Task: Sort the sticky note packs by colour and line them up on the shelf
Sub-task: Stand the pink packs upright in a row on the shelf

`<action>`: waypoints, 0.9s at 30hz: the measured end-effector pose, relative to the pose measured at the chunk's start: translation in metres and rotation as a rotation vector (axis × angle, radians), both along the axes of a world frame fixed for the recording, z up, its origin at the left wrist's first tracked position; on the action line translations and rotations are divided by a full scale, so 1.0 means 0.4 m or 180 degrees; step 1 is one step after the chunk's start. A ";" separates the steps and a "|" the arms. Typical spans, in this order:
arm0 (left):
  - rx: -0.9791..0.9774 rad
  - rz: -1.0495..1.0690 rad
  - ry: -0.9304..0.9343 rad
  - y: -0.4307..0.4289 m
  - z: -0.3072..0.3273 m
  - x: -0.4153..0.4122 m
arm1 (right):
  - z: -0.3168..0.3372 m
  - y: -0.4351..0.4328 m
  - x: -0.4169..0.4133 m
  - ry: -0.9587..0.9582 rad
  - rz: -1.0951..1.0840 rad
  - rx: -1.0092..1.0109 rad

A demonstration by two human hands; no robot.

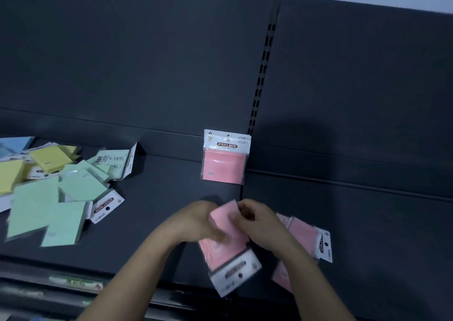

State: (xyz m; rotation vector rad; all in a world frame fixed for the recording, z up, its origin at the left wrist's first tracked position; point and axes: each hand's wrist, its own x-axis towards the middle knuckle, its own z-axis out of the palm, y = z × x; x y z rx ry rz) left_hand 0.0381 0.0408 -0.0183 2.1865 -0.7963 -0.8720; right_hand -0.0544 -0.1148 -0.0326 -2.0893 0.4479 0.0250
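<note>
**Left hand [196, 219] and right hand [257, 220] grip a pink bundle [228, 237] at the shelf join**

Both hands curl round the pink bundle from either side. The left fingers wrap its left edge, and the right thumb and fingers pinch its upper right corner. Its white card header points toward the camera. Blur hides how many packs it holds and whether it touches the shelf [159, 198].

Behind it, an upright pink pack [224, 166] leans against the back panel [147, 63]. It is wrapped in glossy film, and its white header reads STICKY NOTE. Loose pink packs [304, 232] lie flat to the right, partly covered by the right forearm.

Well apart on the left sprawls a heap of green packs [36, 210], flat squares overlapping at all angles. Yellow packs [52, 157] lie behind them, and a blue pack [14, 143] is cut off by the frame edge.

The shelf is flat, matt, dark grey metal. A slotted upright [262, 75] runs up the back panel between two bays. A label strip [76, 281] on the front lip is too smeared to read.
</note>
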 end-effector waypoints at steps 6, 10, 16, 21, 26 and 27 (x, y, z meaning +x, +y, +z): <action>-0.1518 0.1101 0.1237 0.036 -0.012 -0.007 | 0.015 0.012 -0.012 -0.0322 -0.0222 0.0651; -0.2055 0.0952 0.1678 0.064 -0.031 -0.004 | 0.013 0.014 -0.012 -0.0488 -0.0651 0.0759; -0.2300 0.1676 0.1428 0.049 -0.029 -0.019 | 0.042 0.026 -0.008 -0.0574 -0.1141 0.0958; -0.2365 0.1945 0.1596 0.064 -0.016 -0.010 | 0.057 0.017 0.001 -0.0883 -0.1166 0.1864; -0.2534 0.2317 0.1862 0.057 0.005 -0.001 | 0.072 0.031 0.013 -0.1427 -0.0647 0.1933; -0.2568 0.2389 0.1900 0.050 0.010 -0.005 | 0.075 0.037 0.017 -0.1533 -0.0507 0.1917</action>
